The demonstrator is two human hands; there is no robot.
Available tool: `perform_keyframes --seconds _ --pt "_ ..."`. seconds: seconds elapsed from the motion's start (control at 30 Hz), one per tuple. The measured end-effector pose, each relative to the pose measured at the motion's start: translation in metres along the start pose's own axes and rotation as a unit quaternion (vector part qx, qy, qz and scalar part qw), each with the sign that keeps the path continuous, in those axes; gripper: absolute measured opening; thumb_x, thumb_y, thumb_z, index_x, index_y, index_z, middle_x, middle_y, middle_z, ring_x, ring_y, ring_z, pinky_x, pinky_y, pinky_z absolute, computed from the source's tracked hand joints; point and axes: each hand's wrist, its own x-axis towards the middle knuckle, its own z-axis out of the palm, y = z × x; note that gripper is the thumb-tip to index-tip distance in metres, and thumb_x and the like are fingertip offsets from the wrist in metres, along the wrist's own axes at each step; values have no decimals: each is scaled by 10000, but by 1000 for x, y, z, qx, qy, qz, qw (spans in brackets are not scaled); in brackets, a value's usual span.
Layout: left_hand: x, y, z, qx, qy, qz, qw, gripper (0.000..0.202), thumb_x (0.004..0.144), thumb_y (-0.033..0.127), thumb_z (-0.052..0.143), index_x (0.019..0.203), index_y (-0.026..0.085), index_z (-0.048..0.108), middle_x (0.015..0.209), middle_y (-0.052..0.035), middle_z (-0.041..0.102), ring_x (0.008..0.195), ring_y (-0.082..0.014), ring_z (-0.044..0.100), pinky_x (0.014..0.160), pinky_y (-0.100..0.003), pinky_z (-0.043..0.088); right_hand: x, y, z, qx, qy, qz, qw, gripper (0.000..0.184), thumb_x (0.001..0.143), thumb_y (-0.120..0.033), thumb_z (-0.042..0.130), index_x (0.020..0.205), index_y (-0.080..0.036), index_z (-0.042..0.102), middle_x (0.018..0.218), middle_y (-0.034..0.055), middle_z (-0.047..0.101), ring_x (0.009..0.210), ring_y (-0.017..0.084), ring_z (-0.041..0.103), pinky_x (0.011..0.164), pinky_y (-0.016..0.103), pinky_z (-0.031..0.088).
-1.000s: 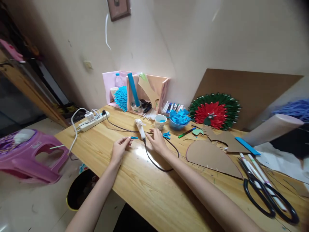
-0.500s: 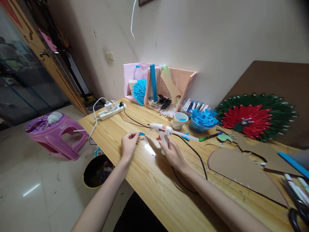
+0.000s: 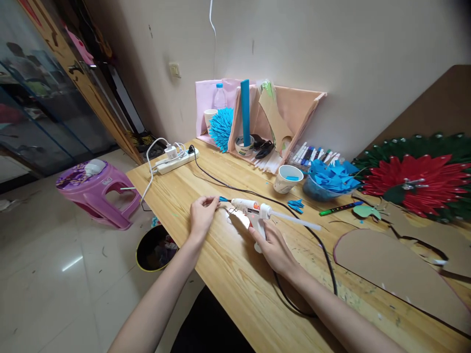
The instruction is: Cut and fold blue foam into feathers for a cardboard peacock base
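Observation:
My right hand point(image 3: 274, 245) is wrapped round the handle of a white hot glue gun point(image 3: 253, 210), with a clear glue stick point(image 3: 296, 220) jutting from its back end. The gun's nozzle points left and meets, or nearly meets, a small folded blue paper piece point(image 3: 222, 199). That piece is pinched between the thumb and fingers of my left hand point(image 3: 203, 215), just above the wooden table point(image 3: 221, 264). Several more folded blue pieces point(image 3: 295, 206) lie behind the gun. The gun's black cord point(image 3: 329, 260) loops around my right wrist area.
Behind the hands stand a paper cup point(image 3: 283, 185) and a bowl of blue paper point(image 3: 329, 181). Cut cardboard point(image 3: 390, 269) lies at right, near a red and green paper flower point(image 3: 412, 184). A power strip point(image 3: 178, 161) sits at the far left corner, above a pink stool point(image 3: 99, 196).
The glue gun's nozzle has come up to the blue piece in my left hand; before, a gap lay between them. The whole view has shifted slightly.

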Motion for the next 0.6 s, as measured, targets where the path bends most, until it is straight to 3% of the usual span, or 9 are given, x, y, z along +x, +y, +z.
perform_keyframes --seconds 0.4,0.6 --pt "-2 3 1 2 -5 2 1000 225 641 319 700 737 121 655 714 -64 695 681 -170 658 662 -267 514 0 1 -1 -4 4 17 1000 249 876 -367 444 873 -219 645 782 20 648 685 203 587 633 295 447" --pt "-3 6 2 -1 -2 0 1000 204 644 300 698 732 122 651 706 -60 693 671 -171 659 660 -271 515 0 1 -1 -1 0 7 1000 251 875 -357 450 955 -219 645 798 25 660 716 208 594 662 296 454"
